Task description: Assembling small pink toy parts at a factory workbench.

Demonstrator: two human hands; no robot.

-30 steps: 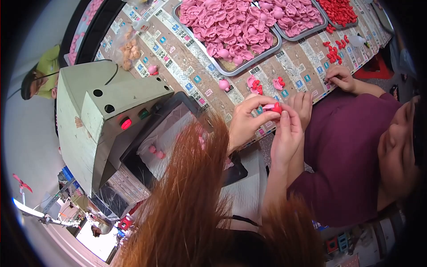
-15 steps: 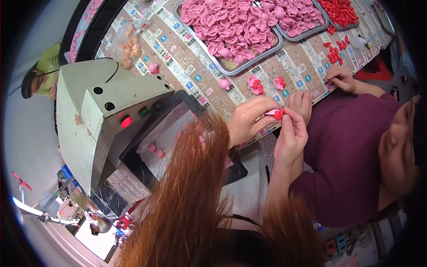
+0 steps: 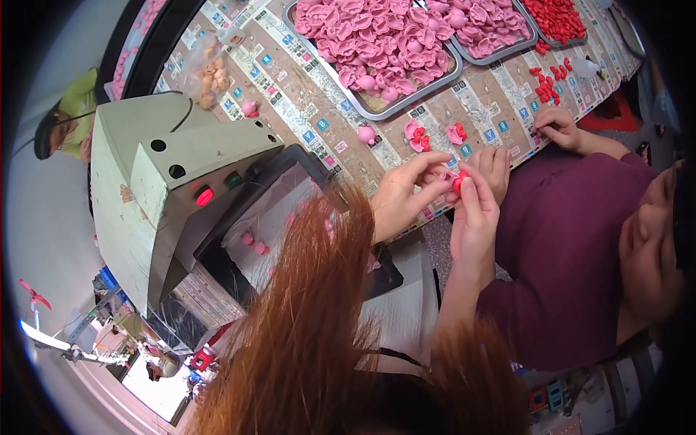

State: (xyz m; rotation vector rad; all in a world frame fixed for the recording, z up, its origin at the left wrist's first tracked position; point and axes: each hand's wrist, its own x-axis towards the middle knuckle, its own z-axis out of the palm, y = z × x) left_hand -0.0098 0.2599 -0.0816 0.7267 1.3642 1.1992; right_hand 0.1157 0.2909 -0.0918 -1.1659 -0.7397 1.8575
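My left hand (image 3: 403, 194) reaches in with thumb and forefinger curved around a small pink shell-shaped piece (image 3: 446, 176), partly hidden by the fingers. My right hand (image 3: 474, 210) pinches a small glossy red bow-like piece (image 3: 460, 181) against the pink one. Just beyond my hands, a pink shell with a red bow on it (image 3: 416, 136) and a smaller such pair (image 3: 456, 133) lie on the paper-covered table (image 3: 326, 109). Left of these sits a round pink piece (image 3: 367, 135).
Trays of pink pieces (image 3: 377, 114) and red pieces (image 3: 557, 22) stand at the back. A pale green machine (image 3: 145, 152) with a lit red button occupies the left. Close on my right sits a co-worker in purple (image 3: 565, 239), one hand (image 3: 493, 168) behind mine. Loose red pieces (image 3: 545, 88) lie farther right.
The fingers of my left hand have opened slightly and shifted around the pink piece. My right hand has turned the red piece more upright. The co-worker's hands stay put.
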